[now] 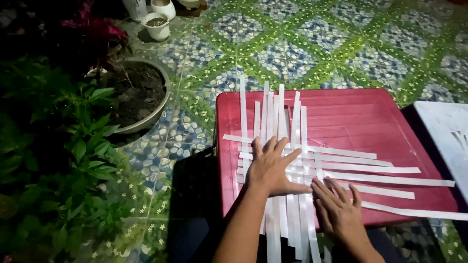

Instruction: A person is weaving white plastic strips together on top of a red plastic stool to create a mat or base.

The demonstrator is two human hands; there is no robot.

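Far off to the left of the red plastic table [370, 122], green leafy plants [63, 160] are growing beside a round pot of dark soil [139, 95], and small white pots [157, 24] are sitting on the patterned tile floor [341, 44] behind it. On the table's left half, long white strips [341, 165] are lying crossed over each other, some running up and down, some running sideways, making a loose woven patch. The left hand [270, 168] is pressing flat on the middle of that patch with its fingers spread wide, holding the crossing strips down. Just beside it, nearer the table's front edge, the right hand [337, 207] is lying flat too, fingers close together, resting on the strips; neither hand is pinching anything. The strips look thin, light and bendy, like ribbon or paper tape, and a bit shiny, so they would probably slide about easily. It seems best to hold them flat with a palm where they cross and lift one by its free end. To the right of the table, a white board [446, 131] is showing at the edge.
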